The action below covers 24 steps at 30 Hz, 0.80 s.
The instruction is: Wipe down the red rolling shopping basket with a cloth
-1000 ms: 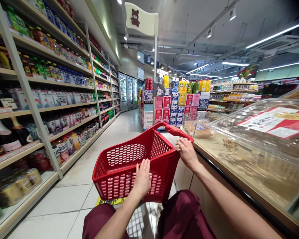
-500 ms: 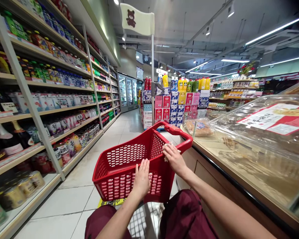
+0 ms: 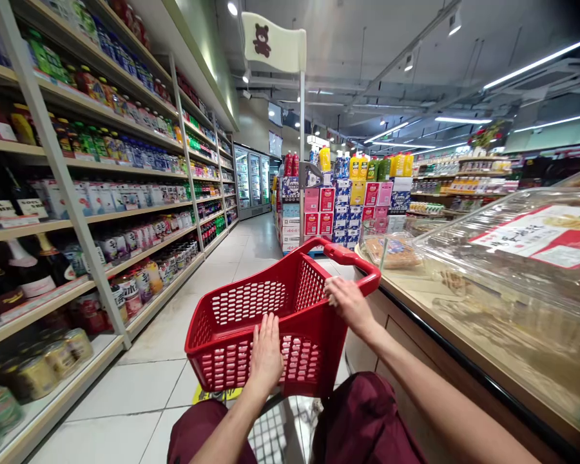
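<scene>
A red plastic shopping cart [image 3: 329, 341] with a perforated basket stands across in front of my knees. My left hand [image 3: 267, 354] lies with fingers outstretched against the basket's near side, its fingertips by the top rim. At the rim near the handle [image 3: 362, 269], my right hand [image 3: 352, 308] is curled over a crumpled whitish cloth [image 3: 332, 298]. Most of that cloth is hidden under the fingers. A cream flag [image 3: 274, 42] with a brown bear rises on a pole behind the cart.
Shelves of bottles and cans [image 3: 125, 216] line the left side. A display counter [image 3: 410, 303] with clear packaged food [image 3: 526, 238] borders the right. Stacked drink cartons [image 3: 341, 209] stand ahead, with glass-door fridges [image 3: 254, 180] farther back. White floor tiles [image 3: 145, 380] run along the aisle.
My left hand has slid a little leftward along the basket's side. My right hand has shifted slightly at the rim, and its cloth shows less. The whole view has moved slightly.
</scene>
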### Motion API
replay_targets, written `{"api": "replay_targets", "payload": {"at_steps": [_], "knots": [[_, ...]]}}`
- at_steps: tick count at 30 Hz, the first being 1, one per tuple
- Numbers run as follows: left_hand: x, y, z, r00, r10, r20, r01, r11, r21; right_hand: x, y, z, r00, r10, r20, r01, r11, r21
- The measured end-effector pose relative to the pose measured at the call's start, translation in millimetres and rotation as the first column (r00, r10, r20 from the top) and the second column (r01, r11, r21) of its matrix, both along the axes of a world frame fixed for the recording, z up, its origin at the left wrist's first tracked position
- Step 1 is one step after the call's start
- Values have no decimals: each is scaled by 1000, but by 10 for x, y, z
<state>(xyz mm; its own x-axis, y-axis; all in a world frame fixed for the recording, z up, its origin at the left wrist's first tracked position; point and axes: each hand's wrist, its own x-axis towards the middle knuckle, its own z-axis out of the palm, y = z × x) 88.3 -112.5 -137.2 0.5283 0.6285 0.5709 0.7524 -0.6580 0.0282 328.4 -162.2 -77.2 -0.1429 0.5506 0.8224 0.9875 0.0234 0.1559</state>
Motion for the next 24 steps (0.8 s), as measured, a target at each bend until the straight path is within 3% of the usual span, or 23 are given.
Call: {"api": "replay_targets", "payload": {"at_steps": [3,8,14,20,24], "knots": [[-15,5,-35,1000,21,4,-21,999,27,-27,20,-15,995,-63,-72,67,996,58],[-83,53,-69,1000,1,-23,0,997,72,-403,124,-174,987,143,69,-143,990,-12],[-161,85,-109,997,70,26,-72,994,80,-124,91,-36,989,-59,-138,72,993,98],[-227,107,-95,997,77,-30,-76,996,47,-600,258,-234,989,146,36,-146,989,2],[-311,121,-79,993,118,-8,-117,992,37,-382,221,-81,997,-10,-76,11,1000,17]]}}
